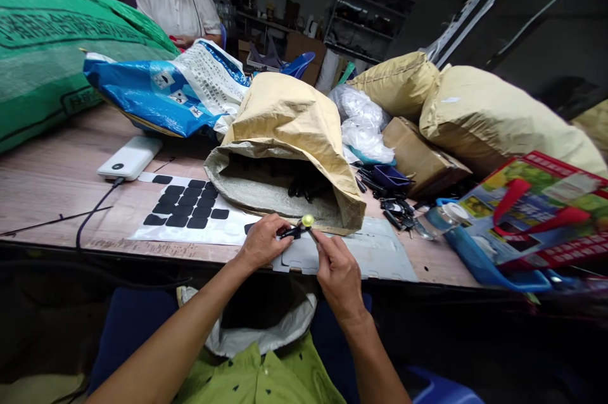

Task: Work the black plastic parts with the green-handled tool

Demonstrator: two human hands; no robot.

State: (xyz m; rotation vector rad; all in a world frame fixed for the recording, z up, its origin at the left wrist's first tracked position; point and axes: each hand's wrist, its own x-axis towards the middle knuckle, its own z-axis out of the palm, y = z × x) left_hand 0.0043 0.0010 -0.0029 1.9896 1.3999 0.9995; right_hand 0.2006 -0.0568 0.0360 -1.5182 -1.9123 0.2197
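My left hand (264,240) is closed on a small black part (292,233) at the table's front edge. Pinched in my right hand (338,268) is a thin tool, its tip hard to make out, that meets the black part beside a small round yellow piece (307,221). Just behind both hands, an open tan paper sack (289,106) lies on its side with black pieces (304,190) inside. A white sheet with black rounded stickers (183,204) lies to the left of my left hand. Beneath my hands is a grey flat board (384,252).
A white power bank (130,157) with a cable sits left. Blue-white (161,90) and green sacks (71,49) stand behind it. Right are black parts (398,211), a clear jar (441,219), a carton (420,154) and a colourful bag (536,208). An open sack (308,318) rests at my lap. A person (178,11) sits opposite.
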